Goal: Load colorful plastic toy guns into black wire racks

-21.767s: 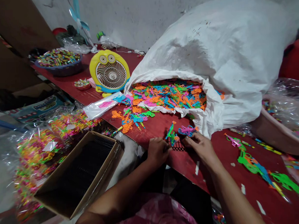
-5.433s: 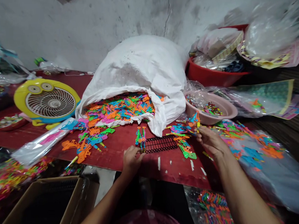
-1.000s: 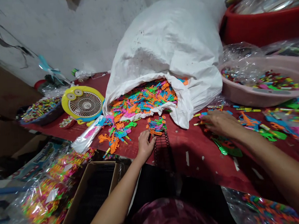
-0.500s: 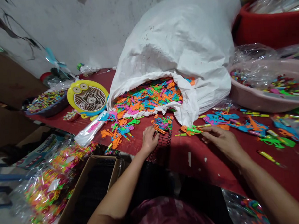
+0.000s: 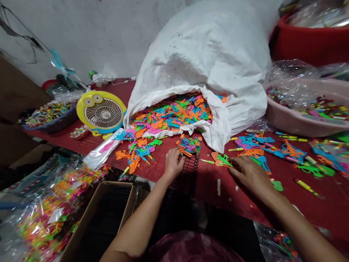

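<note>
My left hand (image 5: pixel 175 162) is closed at the left edge of a black mesh piece (image 5: pixel 190 163), thumb toward the mesh. Several small plastic toys (image 5: pixel 190 144) in orange, blue, pink and green are bunched at the mesh's far end. Over the red tabletop, my right hand (image 5: pixel 249 176) pinches a green plastic toy piece (image 5: pixel 222 159), its fingertips partly hidden. An orange piece (image 5: pixel 216 157) and a thin yellow tube (image 5: pixel 207 161) lie against the green one. Behind both hands, a big white sack (image 5: pixel 218 60) gapes open, full of similar pieces (image 5: pixel 174 115).
Loose toy pieces (image 5: pixel 289 151) and a yellow tube (image 5: pixel 309 188) lie at right, before a pink basin (image 5: pixel 285 113). A yellow fan (image 5: pixel 104 112) and plastic bags (image 5: pixel 103 150) are at left. Below the table edge stands a cardboard box (image 5: pixel 128 209) of black parts.
My right hand has shifted slightly left with the green piece, closer to the mesh. A small green piece now shows beside my right wrist. My left hand keeps its place.
</note>
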`<state>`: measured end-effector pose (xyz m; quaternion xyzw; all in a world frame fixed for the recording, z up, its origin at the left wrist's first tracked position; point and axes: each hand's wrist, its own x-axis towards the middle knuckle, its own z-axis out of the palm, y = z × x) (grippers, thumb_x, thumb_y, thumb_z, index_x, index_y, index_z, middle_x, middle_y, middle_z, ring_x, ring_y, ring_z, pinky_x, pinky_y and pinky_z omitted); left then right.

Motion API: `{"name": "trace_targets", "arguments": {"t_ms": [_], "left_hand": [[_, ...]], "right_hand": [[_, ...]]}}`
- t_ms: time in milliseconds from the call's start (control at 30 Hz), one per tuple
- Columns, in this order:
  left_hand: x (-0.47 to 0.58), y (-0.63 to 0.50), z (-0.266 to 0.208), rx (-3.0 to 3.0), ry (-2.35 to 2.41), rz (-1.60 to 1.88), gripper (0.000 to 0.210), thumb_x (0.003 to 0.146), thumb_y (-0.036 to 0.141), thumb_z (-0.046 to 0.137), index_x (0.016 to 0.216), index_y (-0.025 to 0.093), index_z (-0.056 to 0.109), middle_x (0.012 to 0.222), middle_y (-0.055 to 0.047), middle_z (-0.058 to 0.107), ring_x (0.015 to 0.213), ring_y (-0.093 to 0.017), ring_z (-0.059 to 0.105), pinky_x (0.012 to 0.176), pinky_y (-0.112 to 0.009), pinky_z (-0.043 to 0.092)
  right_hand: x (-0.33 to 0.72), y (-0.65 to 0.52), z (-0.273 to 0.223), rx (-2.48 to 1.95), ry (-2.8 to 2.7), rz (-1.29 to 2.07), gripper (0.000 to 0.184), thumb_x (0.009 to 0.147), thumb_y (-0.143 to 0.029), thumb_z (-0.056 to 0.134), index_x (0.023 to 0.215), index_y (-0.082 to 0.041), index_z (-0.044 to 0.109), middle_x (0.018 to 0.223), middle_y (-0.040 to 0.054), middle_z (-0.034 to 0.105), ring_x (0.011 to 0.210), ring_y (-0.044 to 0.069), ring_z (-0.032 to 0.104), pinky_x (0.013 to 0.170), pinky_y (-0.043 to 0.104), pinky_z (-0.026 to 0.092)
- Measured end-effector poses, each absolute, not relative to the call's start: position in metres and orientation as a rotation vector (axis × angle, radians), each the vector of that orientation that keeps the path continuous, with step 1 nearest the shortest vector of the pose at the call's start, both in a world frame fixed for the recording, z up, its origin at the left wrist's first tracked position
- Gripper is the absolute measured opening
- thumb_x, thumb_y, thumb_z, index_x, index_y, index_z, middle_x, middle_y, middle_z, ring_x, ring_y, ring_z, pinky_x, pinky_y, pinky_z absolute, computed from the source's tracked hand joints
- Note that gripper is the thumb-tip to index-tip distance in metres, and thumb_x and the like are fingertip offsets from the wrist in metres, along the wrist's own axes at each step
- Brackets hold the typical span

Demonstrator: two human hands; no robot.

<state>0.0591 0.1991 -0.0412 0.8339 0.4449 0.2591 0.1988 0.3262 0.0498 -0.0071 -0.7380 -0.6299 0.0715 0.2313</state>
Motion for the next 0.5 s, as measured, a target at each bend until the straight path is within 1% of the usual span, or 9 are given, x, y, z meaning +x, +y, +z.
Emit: {"name": "trace_targets", "arguments": {"t_ms": [100,200,333,433,500], "left_hand": [[0.059,0.199,-0.042,2.331,1.246,0.722,0.017,0.086,0.023,0.058,0.102,0.020,0.062,0.113,-0.006,0.064,0.107,-0.023,0.053,0.091,-0.036,0.040],[0.059,0.200,-0.043,2.327,1.248,0.719,0.019,0.087,0.024,0.057,0.105,0.021,0.062,0.114,-0.006,0.064,0.108,-0.023,0.053,0.092,-0.036,0.040],[0.058,0.200,-0.043,2.323,1.232,0.720,0.020,0.087,0.025,0.057,0.107,0.022,0.062,0.116,-0.006,0.064,0.110,-0.023,0.052,0.095,-0.036,0.039],[0.058,0.200,-0.042,2.318,1.219,0.721,0.020,0.086,0.024,0.057,0.105,0.021,0.062,0.116,-0.006,0.063,0.111,-0.023,0.052,0.096,-0.037,0.039],[0.059,0.200,-0.041,2.309,1.221,0.721,0.018,0.086,0.024,0.057,0.103,0.021,0.062,0.115,-0.006,0.064,0.110,-0.023,0.052,0.096,-0.037,0.039]], "right_hand": [[0.327,0.052,-0.014,-2.038,-1.771,0.188,0.026,0.085,-0.034,0.049,0.097,-0.019,0.066,0.085,0.0072,0.062,0.080,0.022,0.058,0.070,0.033,0.043],[0.330,0.054,-0.017,-1.984,-1.720,0.276,0.024,0.080,-0.032,0.053,0.096,-0.019,0.066,0.082,0.0057,0.064,0.074,0.020,0.058,0.067,0.031,0.043],[0.332,0.054,-0.014,-1.934,-1.542,0.480,0.034,0.073,-0.035,0.059,0.101,-0.018,0.067,0.075,0.0029,0.064,0.065,0.018,0.057,0.061,0.030,0.043],[0.332,0.053,-0.008,-1.835,-1.313,0.694,0.044,0.069,-0.042,0.064,0.105,-0.017,0.066,0.067,-0.0010,0.058,0.057,0.014,0.051,0.054,0.026,0.041],[0.334,0.052,0.000,-1.762,-1.216,0.778,0.047,0.069,-0.045,0.067,0.107,-0.017,0.066,0.063,-0.0033,0.053,0.053,0.011,0.047,0.049,0.024,0.037]]}}
